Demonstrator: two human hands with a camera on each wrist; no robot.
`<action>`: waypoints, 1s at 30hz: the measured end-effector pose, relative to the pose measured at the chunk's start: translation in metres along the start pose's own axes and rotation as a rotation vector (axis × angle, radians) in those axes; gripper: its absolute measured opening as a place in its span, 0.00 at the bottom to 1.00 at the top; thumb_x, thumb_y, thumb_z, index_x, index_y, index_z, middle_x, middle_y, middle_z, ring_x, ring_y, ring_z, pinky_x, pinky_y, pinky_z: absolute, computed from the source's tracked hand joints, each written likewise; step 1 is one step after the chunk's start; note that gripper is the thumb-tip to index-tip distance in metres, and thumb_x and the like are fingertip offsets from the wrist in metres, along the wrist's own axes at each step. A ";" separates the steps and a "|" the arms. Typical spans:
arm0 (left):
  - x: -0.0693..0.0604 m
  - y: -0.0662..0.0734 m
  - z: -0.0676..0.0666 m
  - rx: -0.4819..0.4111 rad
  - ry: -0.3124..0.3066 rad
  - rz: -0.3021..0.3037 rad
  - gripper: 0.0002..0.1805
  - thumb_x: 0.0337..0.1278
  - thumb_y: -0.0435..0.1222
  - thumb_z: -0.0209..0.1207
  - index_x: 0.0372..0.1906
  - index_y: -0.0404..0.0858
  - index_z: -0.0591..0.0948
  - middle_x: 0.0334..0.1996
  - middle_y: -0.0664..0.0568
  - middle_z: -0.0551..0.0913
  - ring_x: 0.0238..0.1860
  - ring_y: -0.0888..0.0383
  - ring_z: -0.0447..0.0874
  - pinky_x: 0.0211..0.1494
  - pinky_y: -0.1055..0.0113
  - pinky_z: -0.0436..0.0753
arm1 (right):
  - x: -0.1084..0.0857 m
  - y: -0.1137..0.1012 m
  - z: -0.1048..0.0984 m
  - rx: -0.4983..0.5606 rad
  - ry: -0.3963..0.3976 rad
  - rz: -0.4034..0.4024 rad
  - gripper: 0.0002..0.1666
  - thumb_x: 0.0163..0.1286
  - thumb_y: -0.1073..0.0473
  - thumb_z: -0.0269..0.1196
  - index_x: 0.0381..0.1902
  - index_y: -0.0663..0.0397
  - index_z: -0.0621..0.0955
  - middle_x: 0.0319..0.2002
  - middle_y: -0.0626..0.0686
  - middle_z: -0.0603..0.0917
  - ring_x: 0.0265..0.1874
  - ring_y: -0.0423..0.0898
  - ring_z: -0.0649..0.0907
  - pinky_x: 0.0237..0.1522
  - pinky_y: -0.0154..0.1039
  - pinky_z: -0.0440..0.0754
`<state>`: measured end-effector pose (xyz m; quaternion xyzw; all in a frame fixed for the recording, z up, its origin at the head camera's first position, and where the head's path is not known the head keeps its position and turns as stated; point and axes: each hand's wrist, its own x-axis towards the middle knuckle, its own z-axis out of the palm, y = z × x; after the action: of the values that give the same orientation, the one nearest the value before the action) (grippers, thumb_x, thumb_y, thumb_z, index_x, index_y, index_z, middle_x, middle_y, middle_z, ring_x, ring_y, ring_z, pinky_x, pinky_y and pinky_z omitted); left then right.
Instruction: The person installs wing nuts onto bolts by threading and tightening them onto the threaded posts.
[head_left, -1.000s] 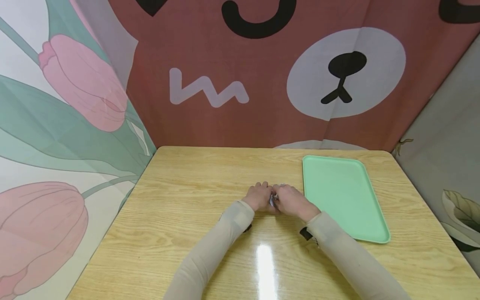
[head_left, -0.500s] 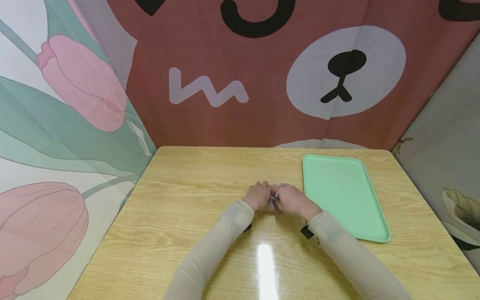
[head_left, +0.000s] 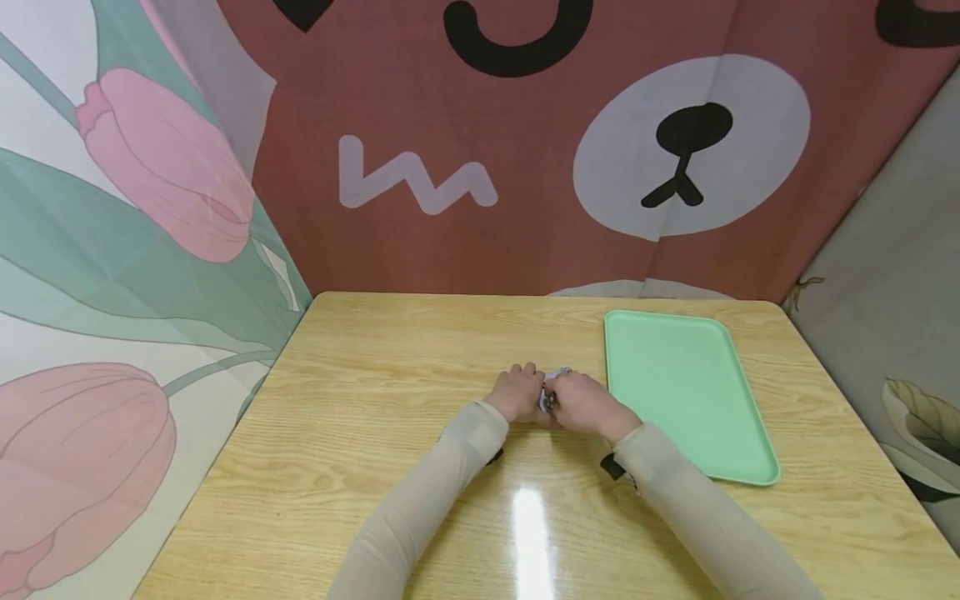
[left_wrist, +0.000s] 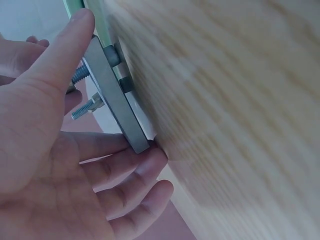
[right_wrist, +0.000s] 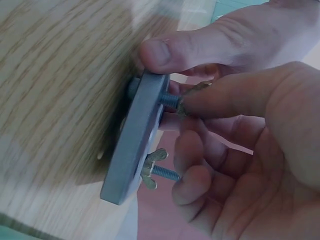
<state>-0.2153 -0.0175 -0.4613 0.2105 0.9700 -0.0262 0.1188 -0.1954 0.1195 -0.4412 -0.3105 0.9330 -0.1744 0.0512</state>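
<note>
Near the middle of the table, my two hands meet around a grey metal plate (right_wrist: 132, 145), which stands on edge just above or on the wood. The left hand (head_left: 517, 393) grips its ends between thumb and fingers. Two bolts pass through it, their heads (left_wrist: 112, 55) facing the table side. With thumb and finger, the right hand (head_left: 585, 402) pinches a brass wing nut (right_wrist: 200, 87) on one threaded bolt (right_wrist: 170, 100); the fingers cover much of it. A second wing nut (right_wrist: 150, 168) sits against the plate on the other bolt (right_wrist: 166, 173), near the right hand's curled fingers.
A light green tray (head_left: 682, 392) lies on the wooden table (head_left: 375, 375), right of the hands. A red printed curtain (head_left: 420, 250) hangs behind the table's back edge, with patterned cloth (head_left: 150, 283) along the left side.
Both arms stay in place. The right hand's fingers have shifted slightly at the wing nut, and a little more of the metal plate shows between the hands.
</note>
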 end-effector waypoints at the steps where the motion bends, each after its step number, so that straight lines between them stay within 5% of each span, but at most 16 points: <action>1: 0.000 0.000 0.000 0.007 0.003 0.002 0.43 0.39 0.69 0.61 0.56 0.44 0.74 0.47 0.53 0.73 0.43 0.56 0.70 0.45 0.62 0.76 | 0.000 0.000 0.000 -0.009 0.006 -0.003 0.08 0.58 0.70 0.59 0.24 0.53 0.79 0.20 0.44 0.73 0.23 0.42 0.71 0.28 0.38 0.71; 11: 0.001 -0.001 -0.004 -0.003 0.017 0.014 0.42 0.38 0.68 0.63 0.55 0.43 0.74 0.47 0.53 0.73 0.43 0.55 0.70 0.44 0.62 0.75 | 0.004 0.002 -0.001 -0.102 0.016 0.062 0.09 0.62 0.62 0.63 0.22 0.53 0.78 0.22 0.48 0.72 0.23 0.44 0.71 0.26 0.39 0.71; 17: 0.000 0.000 -0.002 -0.042 0.002 0.001 0.44 0.37 0.67 0.64 0.59 0.46 0.74 0.46 0.55 0.72 0.43 0.56 0.69 0.46 0.62 0.74 | 0.003 0.000 0.000 -0.044 0.017 0.069 0.04 0.64 0.63 0.62 0.34 0.58 0.80 0.28 0.50 0.78 0.28 0.45 0.75 0.31 0.40 0.76; 30: 0.001 -0.002 0.001 -0.093 0.016 0.012 0.39 0.36 0.65 0.66 0.56 0.51 0.76 0.43 0.56 0.72 0.40 0.57 0.67 0.44 0.63 0.73 | -0.002 0.000 0.001 0.051 0.002 0.015 0.14 0.65 0.67 0.59 0.49 0.61 0.76 0.36 0.55 0.82 0.26 0.41 0.75 0.31 0.39 0.76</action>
<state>-0.2171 -0.0186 -0.4628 0.2106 0.9698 0.0212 0.1211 -0.1941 0.1206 -0.4422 -0.3020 0.9306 -0.1982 0.0595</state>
